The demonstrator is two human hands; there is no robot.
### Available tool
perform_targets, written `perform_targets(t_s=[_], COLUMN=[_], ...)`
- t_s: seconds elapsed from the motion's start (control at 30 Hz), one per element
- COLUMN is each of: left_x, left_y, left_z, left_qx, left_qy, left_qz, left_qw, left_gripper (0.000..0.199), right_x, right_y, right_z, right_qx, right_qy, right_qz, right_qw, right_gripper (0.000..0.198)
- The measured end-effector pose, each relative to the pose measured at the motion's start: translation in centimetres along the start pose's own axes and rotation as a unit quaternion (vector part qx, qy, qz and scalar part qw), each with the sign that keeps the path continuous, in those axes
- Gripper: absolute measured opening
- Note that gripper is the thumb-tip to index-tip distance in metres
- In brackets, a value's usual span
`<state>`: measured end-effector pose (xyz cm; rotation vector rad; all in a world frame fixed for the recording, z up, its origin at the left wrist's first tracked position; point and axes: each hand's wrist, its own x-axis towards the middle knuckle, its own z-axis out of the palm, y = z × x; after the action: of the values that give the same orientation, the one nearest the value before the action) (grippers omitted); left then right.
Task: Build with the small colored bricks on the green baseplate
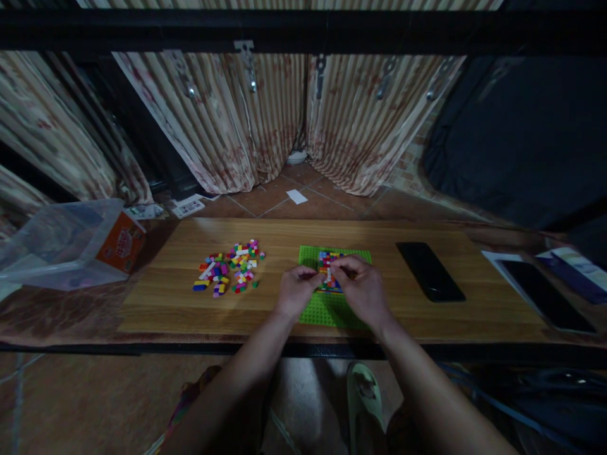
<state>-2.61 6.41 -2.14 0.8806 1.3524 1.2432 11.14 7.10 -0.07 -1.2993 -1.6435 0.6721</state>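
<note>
On the wooden board lies a green studded baseplate (317, 312), with a block of multicoloured toy bricks (327, 258) built up on it. My left hand (298, 289) reaches in from the left, its thumb and forefinger pinched together at the left side of these bricks. From the right, my right hand (364, 287) bends over the same bricks with its fingers closed and their tips at the brick surface. Whatever sits between the fingertips of either hand is too small or hidden to name. A loose pile of small coloured bricks (244, 259) lies further left on the board.
A black phone-like slab (430, 272) lies right of the baseplate on the wooden board (279, 234). Another dark tablet-like device (545, 296) is at the far right. A clear plastic box (61, 246) with an orange label stands on the left. Curtains (265, 126) hang behind.
</note>
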Motion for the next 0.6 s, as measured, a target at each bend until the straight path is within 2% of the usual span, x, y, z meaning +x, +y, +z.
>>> perform_targets(t_s=[0.23, 0.37, 0.47, 0.6], left_x=[-0.3, -0.6, -0.8, -0.9], left_y=[0.5, 0.8, 1.5, 2.4], left_z=[0.2, 0.0, -0.7, -2.1], left_qx=[-0.008, -0.015, -0.015, -0.099], left_qy=[0.01, 0.009, -0.001, -0.023], left_qz=[-0.027, -0.018, -0.042, -0.087], left_qw=[1.0, 1.0, 0.999, 0.991], left_gripper=[0.017, 0.025, 0.034, 0.038], right_x=[-0.2, -0.1, 0.0, -0.1], right_y=[-0.3, -0.1, 0.2, 0.0], right_z=[0.0, 0.0, 0.0, 0.1], right_qx=[-0.01, 0.026, 0.038, 0.053], right_qy=[-0.012, -0.006, 0.002, 0.011], right_qz=[-0.013, -0.002, 0.011, 0.018], right_qw=[1.0, 1.0, 0.999, 0.998], right_gripper=[0.016, 0.016, 0.017, 0.016])
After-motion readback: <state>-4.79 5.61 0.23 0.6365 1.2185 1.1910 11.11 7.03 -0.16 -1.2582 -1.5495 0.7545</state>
